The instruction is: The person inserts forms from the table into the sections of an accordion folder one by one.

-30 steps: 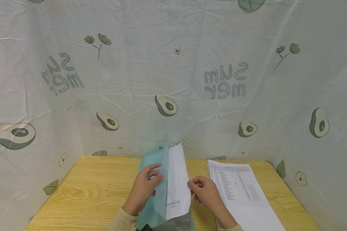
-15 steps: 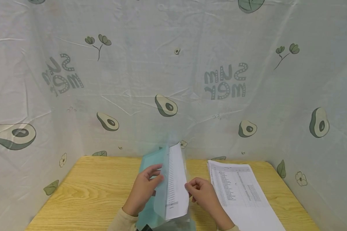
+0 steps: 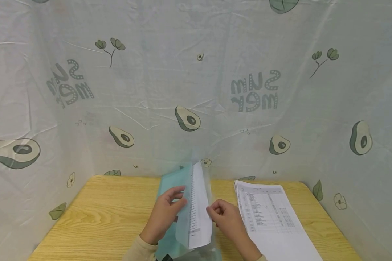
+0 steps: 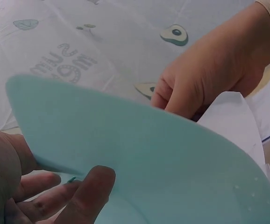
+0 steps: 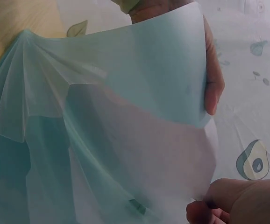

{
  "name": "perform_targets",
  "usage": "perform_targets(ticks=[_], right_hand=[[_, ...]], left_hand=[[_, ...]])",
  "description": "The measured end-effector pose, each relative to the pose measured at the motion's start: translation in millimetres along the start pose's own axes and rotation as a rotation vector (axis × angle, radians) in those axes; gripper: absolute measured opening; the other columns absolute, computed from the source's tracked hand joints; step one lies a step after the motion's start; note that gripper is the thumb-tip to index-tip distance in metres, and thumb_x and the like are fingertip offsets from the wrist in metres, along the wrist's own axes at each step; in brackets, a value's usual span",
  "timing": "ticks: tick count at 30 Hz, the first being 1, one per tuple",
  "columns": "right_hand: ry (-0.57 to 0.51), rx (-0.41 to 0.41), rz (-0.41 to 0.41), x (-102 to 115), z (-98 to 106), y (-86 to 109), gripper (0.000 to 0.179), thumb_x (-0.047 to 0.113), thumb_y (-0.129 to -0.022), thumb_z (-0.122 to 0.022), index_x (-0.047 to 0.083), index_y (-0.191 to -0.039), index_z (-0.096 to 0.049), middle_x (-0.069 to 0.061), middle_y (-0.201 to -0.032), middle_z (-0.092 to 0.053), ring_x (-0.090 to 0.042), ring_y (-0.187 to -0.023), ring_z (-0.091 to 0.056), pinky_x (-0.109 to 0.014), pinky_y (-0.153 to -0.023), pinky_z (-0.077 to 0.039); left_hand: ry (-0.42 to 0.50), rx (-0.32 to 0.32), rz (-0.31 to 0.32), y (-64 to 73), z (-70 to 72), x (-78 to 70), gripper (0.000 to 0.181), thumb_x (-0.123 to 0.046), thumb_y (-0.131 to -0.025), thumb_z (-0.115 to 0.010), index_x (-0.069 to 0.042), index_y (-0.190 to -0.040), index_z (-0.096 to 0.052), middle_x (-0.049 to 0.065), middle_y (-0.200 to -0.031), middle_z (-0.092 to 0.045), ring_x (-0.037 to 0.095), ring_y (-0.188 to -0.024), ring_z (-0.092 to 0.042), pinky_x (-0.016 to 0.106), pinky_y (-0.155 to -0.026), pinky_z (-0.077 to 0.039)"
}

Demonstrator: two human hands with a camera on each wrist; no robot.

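Note:
A teal translucent expanding file folder [image 3: 172,178] stands partly open in the middle of the table, its pleated pockets [image 5: 45,133] fanned out in the right wrist view. My left hand [image 3: 163,214] holds the folder's raised front cover [image 4: 121,126] from the left, fingers bent at its edge. With thumb and forefinger my right hand [image 3: 228,216] pinches the right edge of a printed paper sheet [image 3: 200,214]. That sheet stands upright and slightly bowed behind the cover; its left part is covered. The right fingertips are partly hidden in the left wrist view.
A stack of printed papers [image 3: 268,208] lies on the wooden table [image 3: 111,210], right of the right hand. Behind the table hangs a pale curtain [image 3: 143,90] with avocado prints, which also closes off both sides.
My right hand has moved slightly left with the sheet, whose right edge now sits nearer the folder's cover. The left hand and the cover have shifted a little to the right.

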State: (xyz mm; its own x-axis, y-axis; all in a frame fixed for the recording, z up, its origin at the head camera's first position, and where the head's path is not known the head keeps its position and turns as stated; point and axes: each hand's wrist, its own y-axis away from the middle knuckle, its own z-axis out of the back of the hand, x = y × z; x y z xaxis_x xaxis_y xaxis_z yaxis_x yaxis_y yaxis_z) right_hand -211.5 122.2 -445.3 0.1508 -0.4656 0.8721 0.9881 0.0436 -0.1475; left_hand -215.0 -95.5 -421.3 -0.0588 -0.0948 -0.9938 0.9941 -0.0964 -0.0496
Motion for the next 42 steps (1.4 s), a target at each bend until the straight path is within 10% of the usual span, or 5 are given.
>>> perform_targets(ticks=[25, 42], right_hand=[[0.473, -0.203, 0.414, -0.5, -13.0, 5.8, 0.017, 0.017, -0.087, -0.082, 0.023, -0.075, -0.072, 0.02, -0.063, -0.052, 0.005, -0.055, -0.04, -0.018, -0.052, -0.038], [0.535, -0.213, 0.486, -3.2, -13.8, 7.5, 0.011, 0.019, -0.087, -0.081, 0.022, -0.083, -0.071, 0.021, -0.06, -0.047, 0.006, -0.053, -0.036, -0.016, -0.049, -0.033]], left_hand=[[-0.008, -0.01, -0.015, 1.0, 0.0, 1.4, 0.043, -0.015, -0.097, -0.068, -0.006, -0.138, -0.063, 0.014, -0.118, -0.07, 0.015, -0.077, -0.065, 0.027, -0.051, -0.048], [0.002, -0.016, -0.011, 1.9, -0.3, 1.0, 0.044, -0.015, -0.097, -0.069, -0.006, -0.139, -0.063, 0.014, -0.118, -0.071, 0.016, -0.078, -0.064, 0.027, -0.05, -0.047]])
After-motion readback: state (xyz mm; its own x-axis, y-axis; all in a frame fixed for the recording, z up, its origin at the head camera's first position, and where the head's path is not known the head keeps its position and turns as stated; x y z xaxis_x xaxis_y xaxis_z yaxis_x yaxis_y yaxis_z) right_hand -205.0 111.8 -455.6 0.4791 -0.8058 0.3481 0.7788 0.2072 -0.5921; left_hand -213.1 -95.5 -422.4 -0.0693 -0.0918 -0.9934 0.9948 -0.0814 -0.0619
